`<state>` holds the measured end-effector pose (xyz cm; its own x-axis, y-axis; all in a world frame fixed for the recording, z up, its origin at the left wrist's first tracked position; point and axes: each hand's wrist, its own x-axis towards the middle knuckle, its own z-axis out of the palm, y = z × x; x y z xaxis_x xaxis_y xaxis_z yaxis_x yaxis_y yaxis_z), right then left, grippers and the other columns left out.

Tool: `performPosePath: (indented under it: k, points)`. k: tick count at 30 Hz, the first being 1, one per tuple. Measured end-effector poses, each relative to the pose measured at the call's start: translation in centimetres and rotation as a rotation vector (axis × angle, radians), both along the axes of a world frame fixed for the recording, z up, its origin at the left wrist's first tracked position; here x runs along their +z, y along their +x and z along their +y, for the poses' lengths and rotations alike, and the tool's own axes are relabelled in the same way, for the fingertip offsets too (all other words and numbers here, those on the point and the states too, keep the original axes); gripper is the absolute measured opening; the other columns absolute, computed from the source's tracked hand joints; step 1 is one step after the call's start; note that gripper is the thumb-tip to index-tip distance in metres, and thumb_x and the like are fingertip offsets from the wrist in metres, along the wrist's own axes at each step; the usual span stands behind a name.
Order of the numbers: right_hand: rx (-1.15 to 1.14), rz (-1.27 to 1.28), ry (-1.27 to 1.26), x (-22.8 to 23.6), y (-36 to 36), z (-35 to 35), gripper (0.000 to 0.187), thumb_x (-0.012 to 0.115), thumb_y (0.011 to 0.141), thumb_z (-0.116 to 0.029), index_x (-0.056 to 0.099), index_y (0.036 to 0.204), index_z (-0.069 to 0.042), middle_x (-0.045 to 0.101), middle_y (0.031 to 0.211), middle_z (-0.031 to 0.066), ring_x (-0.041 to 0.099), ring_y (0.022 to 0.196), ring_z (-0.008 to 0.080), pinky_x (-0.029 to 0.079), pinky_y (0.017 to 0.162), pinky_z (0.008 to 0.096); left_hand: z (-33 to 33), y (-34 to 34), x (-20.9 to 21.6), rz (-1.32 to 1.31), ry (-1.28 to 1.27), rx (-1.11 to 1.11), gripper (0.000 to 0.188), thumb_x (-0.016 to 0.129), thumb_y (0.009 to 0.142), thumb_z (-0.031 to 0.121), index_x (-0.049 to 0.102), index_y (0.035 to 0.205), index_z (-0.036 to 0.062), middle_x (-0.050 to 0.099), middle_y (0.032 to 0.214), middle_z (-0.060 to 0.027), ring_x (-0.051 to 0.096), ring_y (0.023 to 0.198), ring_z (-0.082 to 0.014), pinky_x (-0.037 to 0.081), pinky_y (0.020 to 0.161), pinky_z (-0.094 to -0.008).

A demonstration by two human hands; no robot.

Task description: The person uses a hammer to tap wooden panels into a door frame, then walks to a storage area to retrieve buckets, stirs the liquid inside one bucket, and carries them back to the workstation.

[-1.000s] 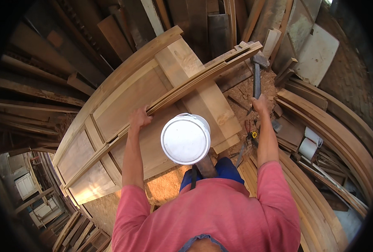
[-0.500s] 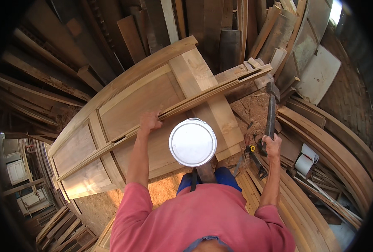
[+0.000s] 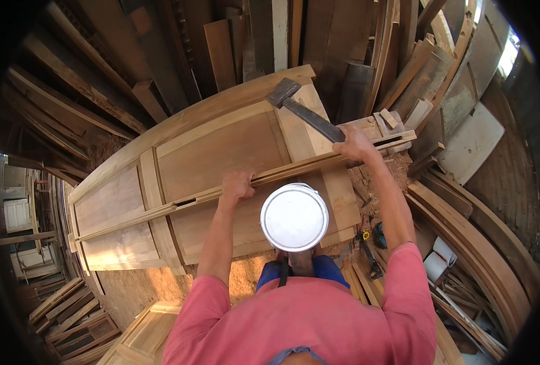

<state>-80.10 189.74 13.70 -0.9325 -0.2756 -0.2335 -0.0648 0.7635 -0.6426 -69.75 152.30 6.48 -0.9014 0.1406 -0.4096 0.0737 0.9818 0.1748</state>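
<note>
My right hand [image 3: 354,143] is closed round the dark handle of a hammer [image 3: 311,118]. Its blocky head points up and left, over the far right corner of a panelled wooden door [image 3: 218,151]. A long, narrow wooden rail [image 3: 300,166] with slots cut in it lies slantwise across the door. My left hand [image 3: 238,185] is wrapped round this rail near its middle, gripping it. My right wrist passes over the rail's right end.
A round white-lidded bucket [image 3: 294,218] stands between my arms, hiding part of the door. Boards [image 3: 220,55] lean at the back. Curved stacks of timber [image 3: 477,234] lie on the right, with a yellow-marked tool [image 3: 366,236] nearby. Sawdust [image 3: 136,298] covers the ground.
My right hand has swung the hammer from the right side up and left, over the door's far end. The left hand stays on the rail. The whole view has shifted slightly.
</note>
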Motion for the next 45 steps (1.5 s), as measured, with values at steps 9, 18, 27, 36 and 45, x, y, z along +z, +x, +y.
performPosePath:
  k: [9, 18, 27, 36, 45]
  points:
    - [0.313, -0.124, 0.260, -7.0, -3.7, -9.4, 0.041, 0.068, 0.067, -0.025, 0.067, 0.099, 0.000, 0.067, 0.103, 0.0239, 0.064, 0.102, 0.0374, 0.050, 0.088, 0.0444, 0.3, 0.2, 0.8, -0.058, 0.035, 0.020, 0.039, 0.073, 0.070, 0.024, 0.066, 0.107, 0.0162, 0.070, 0.099, -0.0113, 0.066, 0.095, -0.0330, 0.052, 0.078, -0.0445]
    - [-0.041, 0.302, 0.144, -3.5, 2.6, -5.7, 0.033, 0.061, 0.085, -0.023, 0.061, 0.110, -0.002, 0.067, 0.098, 0.0202, 0.062, 0.096, 0.0382, 0.049, 0.087, 0.0442, 0.0, 0.2, 0.1, -0.121, -0.010, -0.016, 0.050, 0.071, 0.073, 0.029, 0.064, 0.122, 0.0184, 0.070, 0.105, -0.0155, 0.066, 0.099, -0.0345, 0.052, 0.084, -0.0453]
    - [-0.047, -0.377, -0.390, -2.3, 14.4, -4.9, 0.037, 0.060, 0.088, -0.032, 0.067, 0.101, 0.002, 0.067, 0.098, 0.0233, 0.065, 0.094, 0.0333, 0.049, 0.084, 0.0401, 0.2, 0.5, 0.0, -0.048, 0.037, -0.013, 0.046, 0.071, 0.067, 0.020, 0.067, 0.112, 0.0166, 0.070, 0.099, -0.0154, 0.067, 0.095, -0.0351, 0.054, 0.080, -0.0459]
    - [0.064, 0.280, -0.126, -1.1, 14.7, -9.6, 0.035, 0.070, 0.080, -0.025, 0.067, 0.105, -0.002, 0.064, 0.109, 0.0175, 0.058, 0.102, 0.0376, 0.045, 0.090, 0.0427, 0.4, 0.6, 0.6, -0.040, 0.018, 0.000, 0.045, 0.073, 0.063, 0.021, 0.068, 0.108, 0.0154, 0.070, 0.098, -0.0161, 0.066, 0.094, -0.0367, 0.053, 0.082, -0.0469]
    - [0.530, 0.249, -0.057, 8.5, 19.9, -10.9, 0.010, 0.067, 0.074, -0.019, 0.065, 0.076, -0.009, 0.064, 0.068, 0.0153, 0.062, 0.074, 0.0363, 0.046, 0.074, 0.0470, 0.2, 1.7, -1.4, 0.046, 0.038, -0.099, 0.043, 0.077, 0.060, 0.020, 0.068, 0.102, 0.0138, 0.070, 0.095, -0.0162, 0.066, 0.092, -0.0374, 0.053, 0.079, -0.0475]
